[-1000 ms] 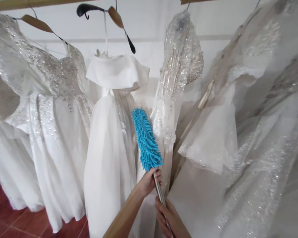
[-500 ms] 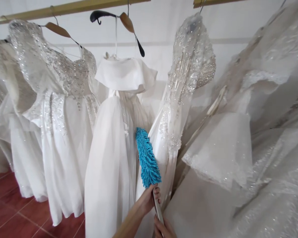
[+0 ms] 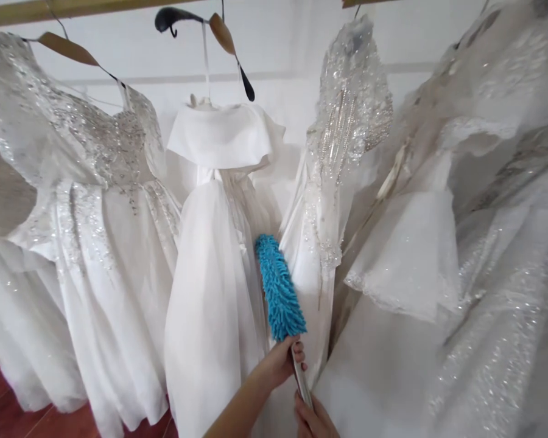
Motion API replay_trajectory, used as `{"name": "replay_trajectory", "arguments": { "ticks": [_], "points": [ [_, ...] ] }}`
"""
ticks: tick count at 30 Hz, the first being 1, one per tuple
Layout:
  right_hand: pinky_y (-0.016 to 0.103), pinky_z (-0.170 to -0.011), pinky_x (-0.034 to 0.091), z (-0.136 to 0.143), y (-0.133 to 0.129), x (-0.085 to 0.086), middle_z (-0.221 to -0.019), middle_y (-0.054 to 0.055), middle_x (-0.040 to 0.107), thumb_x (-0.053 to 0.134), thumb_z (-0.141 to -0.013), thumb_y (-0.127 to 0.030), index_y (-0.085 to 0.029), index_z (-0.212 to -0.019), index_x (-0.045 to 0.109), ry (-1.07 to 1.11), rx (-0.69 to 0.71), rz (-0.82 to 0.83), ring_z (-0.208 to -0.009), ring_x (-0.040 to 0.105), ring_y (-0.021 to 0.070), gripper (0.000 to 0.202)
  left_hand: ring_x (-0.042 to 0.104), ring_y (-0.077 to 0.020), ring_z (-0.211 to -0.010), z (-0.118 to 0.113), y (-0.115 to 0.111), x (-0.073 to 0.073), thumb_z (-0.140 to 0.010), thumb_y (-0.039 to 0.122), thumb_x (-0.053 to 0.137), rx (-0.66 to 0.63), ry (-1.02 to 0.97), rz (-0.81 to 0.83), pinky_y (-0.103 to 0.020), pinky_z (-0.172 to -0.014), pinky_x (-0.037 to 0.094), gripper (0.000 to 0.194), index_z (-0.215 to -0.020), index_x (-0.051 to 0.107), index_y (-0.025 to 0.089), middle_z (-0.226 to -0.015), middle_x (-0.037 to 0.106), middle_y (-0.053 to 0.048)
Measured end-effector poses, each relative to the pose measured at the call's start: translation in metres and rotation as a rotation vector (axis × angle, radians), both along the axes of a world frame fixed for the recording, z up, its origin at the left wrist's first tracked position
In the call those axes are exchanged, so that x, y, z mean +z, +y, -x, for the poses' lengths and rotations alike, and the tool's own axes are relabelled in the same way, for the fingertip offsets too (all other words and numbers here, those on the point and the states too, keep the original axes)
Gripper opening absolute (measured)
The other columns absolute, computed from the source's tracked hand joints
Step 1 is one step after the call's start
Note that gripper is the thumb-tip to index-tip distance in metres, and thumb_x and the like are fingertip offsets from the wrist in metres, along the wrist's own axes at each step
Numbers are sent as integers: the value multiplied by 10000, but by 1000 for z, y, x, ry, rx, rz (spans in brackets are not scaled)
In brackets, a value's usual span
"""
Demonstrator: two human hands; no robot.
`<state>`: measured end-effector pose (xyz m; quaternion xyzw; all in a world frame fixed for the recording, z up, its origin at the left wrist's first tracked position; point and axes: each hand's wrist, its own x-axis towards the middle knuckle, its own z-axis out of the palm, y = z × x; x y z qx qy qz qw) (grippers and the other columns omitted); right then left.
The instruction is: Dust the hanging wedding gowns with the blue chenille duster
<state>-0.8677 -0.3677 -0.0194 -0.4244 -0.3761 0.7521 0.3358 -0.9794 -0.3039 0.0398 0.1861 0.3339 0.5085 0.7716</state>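
A blue fluffy duster (image 3: 281,289) with a pale handle tilts upward to the left in front of the hanging white dresses. Fingers of my left hand (image 3: 283,360) wrap round the handle just below the blue head. Lower down, near the bottom edge, my right hand (image 3: 314,418) grips the same handle. The duster's head lies between a plain white dress (image 3: 205,267) with a wide folded top and a beaded dress (image 3: 338,140); whether it touches either cloth cannot be made out.
A sequined dress (image 3: 105,140) hangs at the left, and more white gowns (image 3: 406,255) fill the right. Behind them is a white wall with a gold rail (image 3: 86,8). Red floor tiles (image 3: 59,423) show at the lower left.
The duster and both hands appear slightly further right in the view. The dresses at the left look larger and have shifted left. Both hands keep hold of the handle.
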Motion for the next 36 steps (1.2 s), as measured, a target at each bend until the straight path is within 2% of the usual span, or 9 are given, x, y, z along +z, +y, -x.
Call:
{"name": "replay_trajectory", "arguments": {
  "ticks": [5, 8, 10, 13, 17, 24, 28, 32, 36],
  "points": [
    [138, -251, 182, 28, -7, 54, -436, -138, 449, 683, -638, -715, -239, -817, 466, 42, 7, -67, -243, 256, 11, 553, 298, -54, -461, 36, 7, 50, -667, 395, 749, -152, 18, -197, -252, -574, 402, 402, -631, 396, 205, -537, 323, 105],
    [127, -253, 211, 48, -6, 70, -439, -149, 429, 673, -683, -685, -235, -861, 478, 76, -3, -132, -245, 268, 10, 522, 288, -55, -459, 55, 10, 67, -691, 426, 718, -189, 39, -280, -253, -581, 406, 408, -613, 383, 207, -533, 301, 101],
    [129, -245, 222, 61, -6, 71, -427, -157, 412, 665, -687, -689, -233, -879, 483, 92, -8, -175, -236, 257, 12, 527, 275, -56, -450, 66, 10, 69, -712, 432, 693, -196, 50, -293, -250, -570, 395, 409, -599, 369, 210, -524, 280, 101],
    [127, -237, 221, 77, -10, 63, -426, -159, 410, 662, -686, -692, -228, -870, 488, 85, -21, -197, -229, 259, 10, 529, 270, -56, -443, 79, 8, 60, -732, 422, 672, -205, 47, -258, -242, -562, 377, 398, -594, 364, 211, -517, 257, 104],
    [119, -241, 224, 89, -21, 45, -438, -149, 441, 678, -663, -692, -227, -797, 468, 45, -70, -133, -236, 280, 2, 528, 257, -51, -438, 86, 2, 33, -746, 390, 668, -206, 8, -155, -232, -562, 361, 409, -576, 342, 209, -501, 236, 110],
    [142, -198, 246, 88, -36, -4, -359, -164, 423, 698, -472, -794, -228, -803, 478, 24, -86, -8, -187, 269, 23, 692, 259, -39, -419, 76, -14, -23, -740, 294, 674, -119, -95, 50, -236, -529, 335, 331, -633, 374, 202, -520, 276, 119],
    [146, -201, 275, 79, -42, -30, -361, -153, 452, 693, -458, -808, -235, -737, 444, 31, -78, 19, -182, 297, 26, 684, 257, -42, -407, 65, -21, -48, -737, 281, 676, -71, -109, 138, -232, -512, 319, 302, -671, 391, 206, -524, 269, 123],
    [137, -200, 258, 70, -45, -33, -351, -156, 447, 703, -452, -801, -233, -733, 448, 35, -64, 45, -181, 285, 22, 683, 247, -44, -416, 58, -25, -53, -731, 295, 693, -74, -109, 127, -234, -516, 327, 328, -651, 388, 205, -528, 266, 120],
    [147, -195, 275, 60, -43, -7, -350, -158, 437, 709, -481, -785, -237, -756, 452, 80, -48, 46, -180, 274, 28, 665, 233, -42, -431, 52, -24, -29, -732, 325, 692, -117, -72, 58, -235, -535, 348, 385, -592, 354, 206, -521, 242, 114]
  ]
}}
